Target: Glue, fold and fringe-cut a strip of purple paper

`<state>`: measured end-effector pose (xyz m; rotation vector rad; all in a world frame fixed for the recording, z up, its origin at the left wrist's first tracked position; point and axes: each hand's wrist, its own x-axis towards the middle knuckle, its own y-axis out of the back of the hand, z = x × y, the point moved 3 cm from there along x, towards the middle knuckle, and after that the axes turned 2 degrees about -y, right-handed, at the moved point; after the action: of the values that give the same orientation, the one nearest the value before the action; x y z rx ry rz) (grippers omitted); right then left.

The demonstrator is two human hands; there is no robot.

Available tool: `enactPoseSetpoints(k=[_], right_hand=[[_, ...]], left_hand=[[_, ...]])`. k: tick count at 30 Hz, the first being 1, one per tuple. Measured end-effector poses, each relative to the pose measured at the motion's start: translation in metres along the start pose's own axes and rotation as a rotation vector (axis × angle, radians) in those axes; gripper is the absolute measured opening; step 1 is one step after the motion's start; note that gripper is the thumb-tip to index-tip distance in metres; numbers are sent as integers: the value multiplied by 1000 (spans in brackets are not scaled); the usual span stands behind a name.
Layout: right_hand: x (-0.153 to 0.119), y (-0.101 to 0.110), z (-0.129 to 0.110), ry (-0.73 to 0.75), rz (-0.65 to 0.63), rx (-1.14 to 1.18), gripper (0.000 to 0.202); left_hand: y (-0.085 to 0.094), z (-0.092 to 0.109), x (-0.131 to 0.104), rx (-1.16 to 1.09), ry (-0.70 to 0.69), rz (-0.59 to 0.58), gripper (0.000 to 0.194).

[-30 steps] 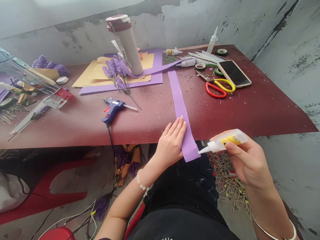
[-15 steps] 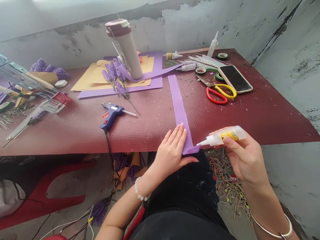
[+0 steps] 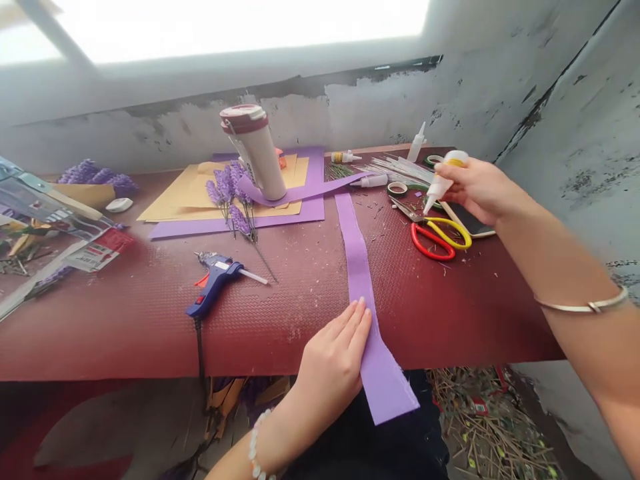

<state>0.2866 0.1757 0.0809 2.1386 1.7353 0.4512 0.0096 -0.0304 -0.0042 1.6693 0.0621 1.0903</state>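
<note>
A long purple strip point(image 3: 358, 263) runs toward me across the dark red table, its wide near end hanging past the front edge. My left hand point(image 3: 337, 357) lies on the strip's left side with fingers stretched out, pressing it down near the edge. At the right, my right hand point(image 3: 477, 183) is closed round a white glue bottle point(image 3: 440, 185), tilted nozzle down. The nozzle hangs over or near the scissors point(image 3: 433, 239), which have red and yellow handles. A phone point(image 3: 470, 220) is partly hidden behind my right hand.
A blue glue gun point(image 3: 215, 287) lies left of my left hand. Behind are a white tumbler point(image 3: 263, 160), purple flowers point(image 3: 230, 190), tan sheets point(image 3: 175, 193) and another upright glue bottle point(image 3: 417, 143). A green tape roll point(image 3: 397, 189) sits near white sticks point(image 3: 400, 169).
My right hand has moved up and away with the glue bottle, from the strip's near end to above the scissors. The folded near end now hangs flat. The view has tilted upward.
</note>
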Motion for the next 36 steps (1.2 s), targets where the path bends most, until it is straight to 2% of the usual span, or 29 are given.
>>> enactPoseSetpoints(k=[1,2,3,4,5,8,11,16,19,21,26,30,33,36], right_hand=[[22,-3,-1,-17,-4,-111,25],[44,-6,-2,-14,10,-173,26],[63,-10,-2,12,30,-300,42],[81,-17,-3,131,-11,-658,48],[96,-23,-2,174,-25,-785,47],[130,-39,4,249,-42,-951,24],[146,-52,11,301,-50,-1054,22],[153,-63,24,340,-31,-1118,50],[155,-68,31,339,-20,-1110,48],[155,-72,34,328,-20,-1093,45],[148,-77,31,297,-14,-1006,53],[120,-62,17,297,36,-882,63],[71,-36,13,291,68,-772,60],[-3,-12,21,282,46,-650,50]], left_hand=[[0,-2,2,-19,2,14,41],[0,-5,3,-42,-4,48,38],[0,-7,4,-65,4,51,35],[-1,-8,5,-87,8,58,34],[-1,-9,5,-110,6,66,32],[-4,-11,6,-166,41,64,33],[-6,-11,6,-239,104,69,41],[-8,-9,5,-313,127,26,58],[-7,-10,4,-320,137,-6,64],[-7,-10,4,-312,126,-13,59],[-8,-11,4,-239,89,-11,42],[-9,-13,2,-220,74,5,42],[-13,-17,1,-238,73,35,40],[-17,-21,1,-254,128,73,46]])
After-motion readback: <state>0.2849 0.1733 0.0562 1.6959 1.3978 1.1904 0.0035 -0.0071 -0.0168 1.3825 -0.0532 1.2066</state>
